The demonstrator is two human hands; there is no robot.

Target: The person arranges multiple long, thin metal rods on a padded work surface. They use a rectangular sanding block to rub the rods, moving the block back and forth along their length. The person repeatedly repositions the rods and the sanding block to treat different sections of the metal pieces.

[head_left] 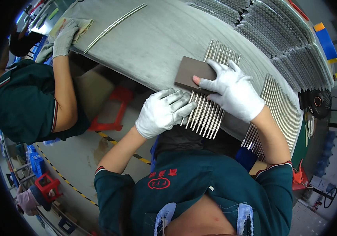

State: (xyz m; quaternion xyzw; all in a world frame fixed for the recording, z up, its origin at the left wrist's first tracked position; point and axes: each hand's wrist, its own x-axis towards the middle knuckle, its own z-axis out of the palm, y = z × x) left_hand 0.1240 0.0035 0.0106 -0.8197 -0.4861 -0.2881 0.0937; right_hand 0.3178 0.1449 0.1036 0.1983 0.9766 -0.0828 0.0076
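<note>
A row of slim silvery metal rods (202, 116) lies side by side at the table's near edge, with the near ends jutting past it. My left hand (163, 112), in a white glove greyed at the fingertips, closes around the left side of this row. Across the middle of the rods rests a brown rectangular block (194, 71), likely an abrasive sponge. My right hand (233, 89), also gloved, grips the block's right end; a bare thumb tip pokes out of the glove. The fingers' undersides are hidden.
More rods (275, 114) lie in a wide row under my right forearm. Stacked grey textured trays (274, 29) line the far side. Two long thin rods (115, 27) lie farther left. A co-worker's gloved hand (64, 38) presses a yellowish cloth (82, 29). A red stool (115, 108) stands below.
</note>
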